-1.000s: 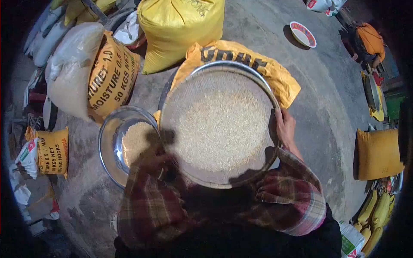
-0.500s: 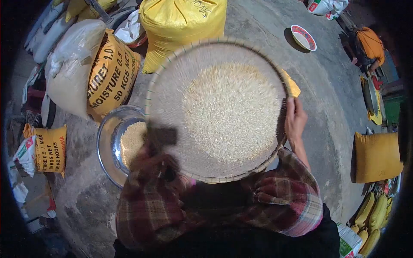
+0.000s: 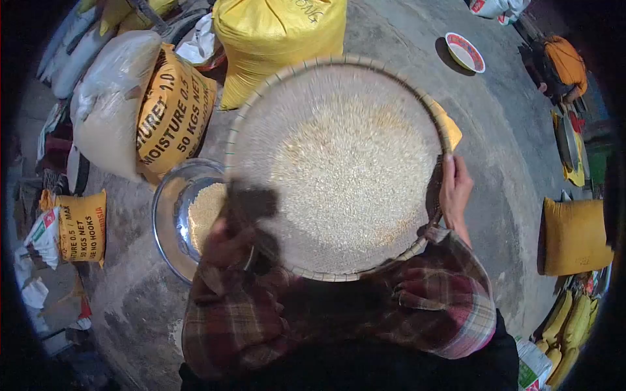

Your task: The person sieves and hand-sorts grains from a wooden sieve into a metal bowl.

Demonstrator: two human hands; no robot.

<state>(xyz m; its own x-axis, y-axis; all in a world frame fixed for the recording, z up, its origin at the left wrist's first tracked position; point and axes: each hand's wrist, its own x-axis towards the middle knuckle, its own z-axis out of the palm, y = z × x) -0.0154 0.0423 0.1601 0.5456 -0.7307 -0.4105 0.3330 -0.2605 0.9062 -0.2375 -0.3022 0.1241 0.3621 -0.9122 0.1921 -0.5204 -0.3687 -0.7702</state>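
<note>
A person in plaid sleeves holds a big round woven tray (image 3: 261,111) out in front of the body, over the concrete floor (image 3: 502,169). The tray is spread with a pale layer of rice (image 3: 345,176), thickest toward the middle and thinner at the rim. The right hand (image 3: 454,189) grips the tray's right edge, fingers curled over the woven rim and thumb lying along it. The left hand (image 3: 228,238) sits at the lower left edge in deep shadow; it is closed around the rim there, though the fingers themselves are too dark and blurred to make out singly. Just below and to the left of the tray, partly under its edge, stands a shiny metal basin (image 3: 166,225) with a smaller heap of rice in it. Behind the basin leans an open sack (image 3: 173,114) printed with black lettering, a white liner bulging from its mouth. A full yellow sack (image 3: 280,39) stands upright beyond the tray, and a corner of another yellow bag (image 3: 451,130) pokes out from under the tray's right side. Farther off on the floor lies a small red-rimmed bowl (image 3: 465,52). At the right edge sits a squat yellow bag (image 3: 574,238), with bananas (image 3: 574,322) near it.
</note>
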